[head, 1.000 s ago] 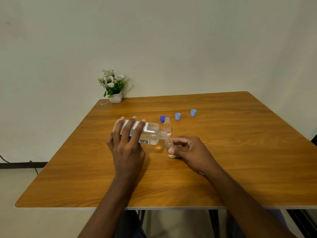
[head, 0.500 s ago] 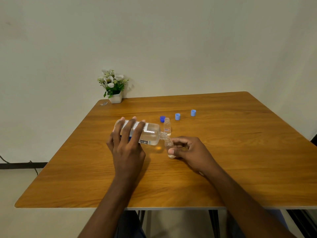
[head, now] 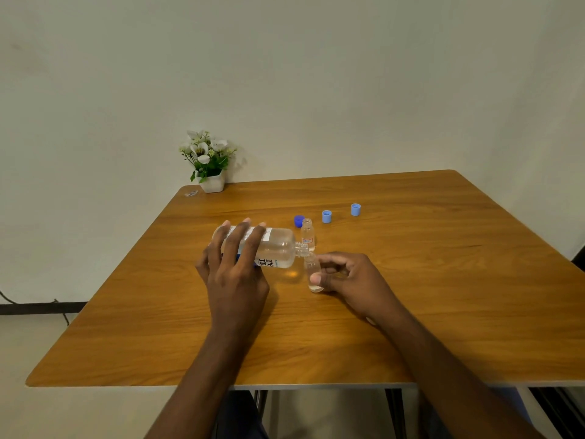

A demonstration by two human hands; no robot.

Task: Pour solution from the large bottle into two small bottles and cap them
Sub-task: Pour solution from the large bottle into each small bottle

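My left hand [head: 235,274] grips the large clear bottle [head: 278,248], which lies nearly level above the wooden table [head: 411,312] with its open mouth pointing right. That mouth touches the top of a small clear bottle [head: 312,274], held slightly tilted on the table by my right hand [head: 351,280]; a little liquid shows at its bottom. A second small bottle [head: 307,234] stands upright and uncapped just behind. Further back lie a dark blue cap [head: 298,221] and two light blue caps [head: 326,216] [head: 355,209].
A white pot of flowers [head: 209,163] stands at the table's back left corner, with a small clear scrap [head: 191,193] beside it. A black cable runs along the floor at the left.
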